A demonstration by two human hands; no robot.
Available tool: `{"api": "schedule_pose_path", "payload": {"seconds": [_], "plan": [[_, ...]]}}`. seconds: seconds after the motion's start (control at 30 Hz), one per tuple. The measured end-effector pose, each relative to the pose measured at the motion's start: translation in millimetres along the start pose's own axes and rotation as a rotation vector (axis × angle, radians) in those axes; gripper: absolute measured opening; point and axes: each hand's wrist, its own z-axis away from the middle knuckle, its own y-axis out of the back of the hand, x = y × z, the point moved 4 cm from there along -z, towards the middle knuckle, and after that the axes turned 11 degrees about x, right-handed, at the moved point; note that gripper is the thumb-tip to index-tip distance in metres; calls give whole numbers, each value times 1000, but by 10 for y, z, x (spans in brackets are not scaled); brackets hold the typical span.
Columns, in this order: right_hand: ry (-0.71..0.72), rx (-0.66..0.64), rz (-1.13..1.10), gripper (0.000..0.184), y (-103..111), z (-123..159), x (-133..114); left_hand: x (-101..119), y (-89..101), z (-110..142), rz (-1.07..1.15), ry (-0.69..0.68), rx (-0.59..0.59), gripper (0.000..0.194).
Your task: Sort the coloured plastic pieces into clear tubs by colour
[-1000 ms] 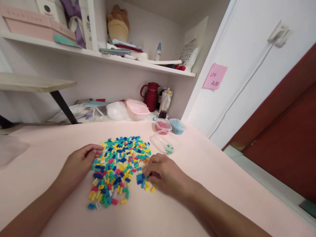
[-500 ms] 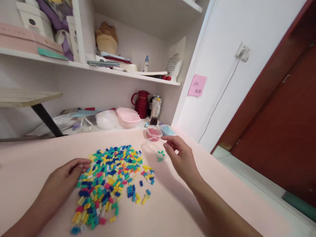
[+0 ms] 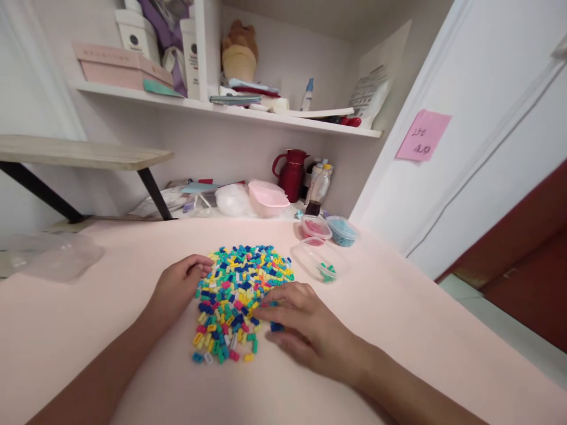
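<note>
Hundreds of mixed-colour bricks (image 3: 241,295) lie heaped between your hands, so most appear left; only a few green pieces (image 3: 327,272) sit in the clear tub (image 3: 296,255) beyond your right hand (image 3: 308,324). That hand is part open over the heap's edge, gripping nothing visible. Your left hand (image 3: 177,287), loosely bent beside the heap, shows no brick. Past the right hand, pink (image 3: 316,228) and blue tubs (image 3: 342,231) stand on the pink desk (image 3: 407,319), a white shelf (image 3: 319,124) above.
</note>
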Motion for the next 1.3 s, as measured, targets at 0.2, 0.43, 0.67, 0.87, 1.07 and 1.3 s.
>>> {"api": "schedule_pose_path", "payload": {"seconds": [0.2, 0.43, 0.67, 0.87, 1.07, 1.3], "plan": [[37, -89, 76, 25, -68, 6, 3, 32, 14, 22, 50, 25, 26, 29], [-118, 82, 62, 19, 56, -7, 177, 29, 4, 23, 17, 30, 15, 27], [-62, 36, -23, 26, -15, 3, 39, 58, 5, 46, 35, 24, 25, 27], [11, -63, -10, 22, -149, 19, -48, 31, -12, 41, 29, 16, 17, 26], [-24, -79, -8, 16, -141, -3, -41, 15, -17, 32, 10, 5, 15, 27], [-37, -56, -3, 27, -26, 10, 74, 1, -7, 2, -10, 7, 16, 28]]}}
